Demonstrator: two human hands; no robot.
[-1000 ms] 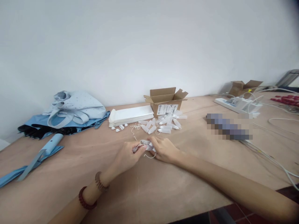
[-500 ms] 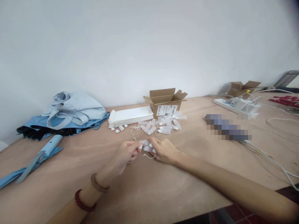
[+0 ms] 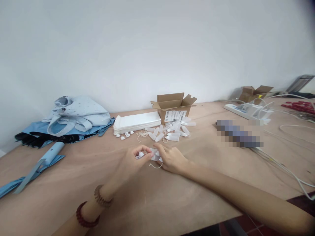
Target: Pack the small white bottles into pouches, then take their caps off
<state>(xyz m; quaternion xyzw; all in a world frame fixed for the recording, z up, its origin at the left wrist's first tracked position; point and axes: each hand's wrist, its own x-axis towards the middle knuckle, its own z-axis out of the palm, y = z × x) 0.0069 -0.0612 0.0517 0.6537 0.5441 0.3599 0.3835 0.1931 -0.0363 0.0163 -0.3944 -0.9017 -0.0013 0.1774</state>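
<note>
My right hand (image 3: 173, 159) rests on the table, its thumb and fingers closed round a few small translucent plastic bottles (image 3: 155, 155). A loop of thin white cord (image 3: 155, 166) hangs out below it. My left hand (image 3: 134, 160) is right beside it, thumb and index finger pinched together at the near end of these bottles. White caps (image 3: 140, 154) show inside the curl of the left hand; whether they are gripped or lie on the table I cannot tell. Just beyond both hands lies a pile of similar bottles (image 3: 173, 131) with white cords (image 3: 142, 133).
Loose white caps (image 3: 122, 137) lie before a stack of white packets (image 3: 137, 120). Behind the bottles stands an open cardboard box (image 3: 173, 108). A blue umbrella (image 3: 52, 153) and pale bag (image 3: 78, 114) are at left. A power strip (image 3: 248, 111), cables and a blurred-out object (image 3: 238, 133) occupy the right.
The fingers of my left hand have opened into a wider curl, showing white caps inside, and its fingertips have come closer to the right hand. My right hand has stayed almost still.
</note>
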